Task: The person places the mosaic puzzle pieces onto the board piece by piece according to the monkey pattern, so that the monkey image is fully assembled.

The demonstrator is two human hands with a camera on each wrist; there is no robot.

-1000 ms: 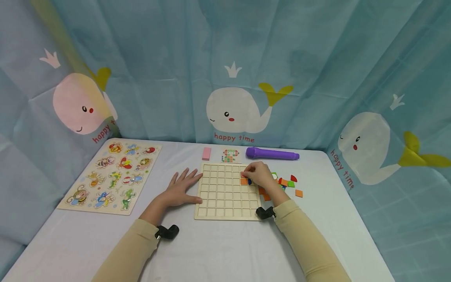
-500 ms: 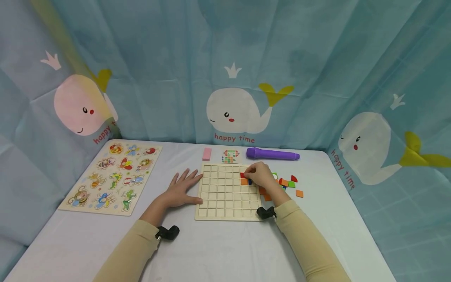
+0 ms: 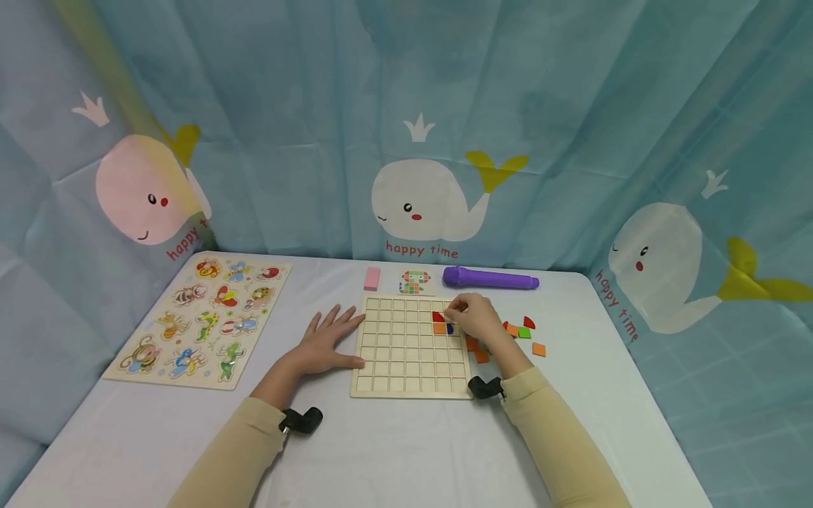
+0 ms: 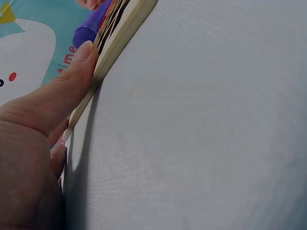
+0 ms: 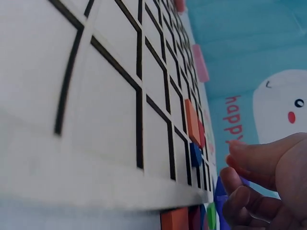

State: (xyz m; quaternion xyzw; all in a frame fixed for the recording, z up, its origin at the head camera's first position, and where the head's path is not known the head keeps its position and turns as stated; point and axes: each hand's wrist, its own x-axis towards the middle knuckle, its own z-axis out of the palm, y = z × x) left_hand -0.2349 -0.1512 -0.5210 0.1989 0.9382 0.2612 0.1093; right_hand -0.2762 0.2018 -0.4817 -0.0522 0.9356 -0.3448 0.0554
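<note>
A wooden grid board [image 3: 394, 356] lies on the table, holding three small pieces near its far right corner: a red rounded piece [image 3: 437, 317], an orange square [image 3: 439, 328] and a blue rounded piece [image 3: 449, 329]. My left hand [image 3: 324, 344] is spread flat beside the board; its thumb [image 4: 72, 86] and fingertips touch the left edge. Just right of the red piece hovers my right hand [image 3: 475, 315], its fingers [image 5: 244, 196] loosely bent. In the right wrist view, nothing shows between that thumb and the fingers.
Loose coloured pieces [image 3: 524, 332] lie right of the board, partly hidden by the right hand. Behind it are a pink block [image 3: 372, 278], a pattern card [image 3: 415, 281] and a purple microphone-shaped object [image 3: 492, 278]. An insect puzzle board [image 3: 209, 321] lies at left.
My right hand has drawn slightly to the right, away from the red piece, which now sits uncovered in its square. My left hand has stayed in place.
</note>
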